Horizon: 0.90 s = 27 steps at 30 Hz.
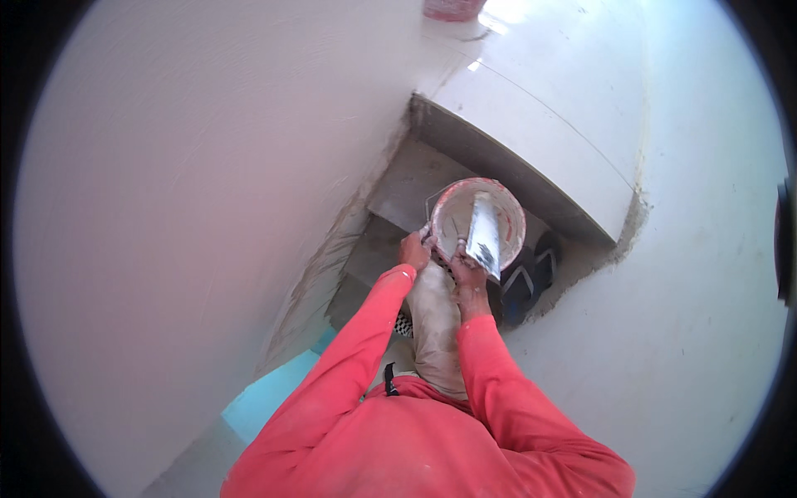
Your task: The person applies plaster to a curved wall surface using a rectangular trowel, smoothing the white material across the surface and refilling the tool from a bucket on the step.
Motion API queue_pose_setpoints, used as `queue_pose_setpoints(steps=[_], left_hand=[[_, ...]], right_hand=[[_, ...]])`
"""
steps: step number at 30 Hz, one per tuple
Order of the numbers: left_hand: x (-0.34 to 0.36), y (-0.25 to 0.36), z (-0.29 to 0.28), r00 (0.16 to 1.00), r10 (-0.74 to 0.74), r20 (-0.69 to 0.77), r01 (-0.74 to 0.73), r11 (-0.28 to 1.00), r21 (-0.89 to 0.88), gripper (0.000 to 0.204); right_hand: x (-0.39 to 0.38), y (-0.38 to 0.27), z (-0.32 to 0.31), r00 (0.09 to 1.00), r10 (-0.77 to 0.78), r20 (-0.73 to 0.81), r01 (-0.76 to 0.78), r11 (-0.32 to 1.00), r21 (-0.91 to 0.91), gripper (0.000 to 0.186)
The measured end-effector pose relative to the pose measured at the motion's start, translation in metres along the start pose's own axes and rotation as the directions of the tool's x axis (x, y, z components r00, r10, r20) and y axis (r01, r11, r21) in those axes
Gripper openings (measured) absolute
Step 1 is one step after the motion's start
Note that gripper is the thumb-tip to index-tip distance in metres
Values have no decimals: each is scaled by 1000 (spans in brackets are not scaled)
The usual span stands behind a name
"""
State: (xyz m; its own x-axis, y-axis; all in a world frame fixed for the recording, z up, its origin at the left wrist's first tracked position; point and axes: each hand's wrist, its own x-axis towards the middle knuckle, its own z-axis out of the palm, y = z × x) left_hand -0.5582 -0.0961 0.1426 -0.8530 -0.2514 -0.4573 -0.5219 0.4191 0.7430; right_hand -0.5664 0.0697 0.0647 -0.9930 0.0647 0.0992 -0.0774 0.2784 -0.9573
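Observation:
A red bucket (518, 217), smeared with pale plaster around its rim and inner wall, stands or is held in front of me on the stairs; I cannot tell whether it rests on a step. My left hand (416, 250) is closed on the bucket's near left rim, close to its wire handle. A plastering trowel (484, 234) with a long metal blade lies across the bucket's opening. Its handle is in my right hand (470, 270), which is closed at the near right rim. Some plaster coats the blade's far end. The bucket's bottom is mostly hidden by the blade.
Flip-flops (531, 274) lie on a step right of the bucket. A pale plastered wall (191, 166) rises on the left, another wall (706, 266) on the right. Beyond the dark step riser (506, 162) is a tiled floor (548, 75) with a red container (453, 8).

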Motion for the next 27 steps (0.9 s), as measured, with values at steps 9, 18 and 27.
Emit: queue_pose_setpoints(steps=[9,18,27], left_hand=[[-107,-167,3,968,-24,-252,-72,928,-366,43],[-377,-376,-35,774,-627,-85,599,770,-222,40],[-530,-429,95,779,-601,-178,615,788,30,24]], right_hand=[[-59,-156,-30,852,370,369,-491,325,808,35],[-174,-260,36,439,408,800,-877,0,481,36],[-208,-290,15,272,-140,952,-84,982,168,26]])
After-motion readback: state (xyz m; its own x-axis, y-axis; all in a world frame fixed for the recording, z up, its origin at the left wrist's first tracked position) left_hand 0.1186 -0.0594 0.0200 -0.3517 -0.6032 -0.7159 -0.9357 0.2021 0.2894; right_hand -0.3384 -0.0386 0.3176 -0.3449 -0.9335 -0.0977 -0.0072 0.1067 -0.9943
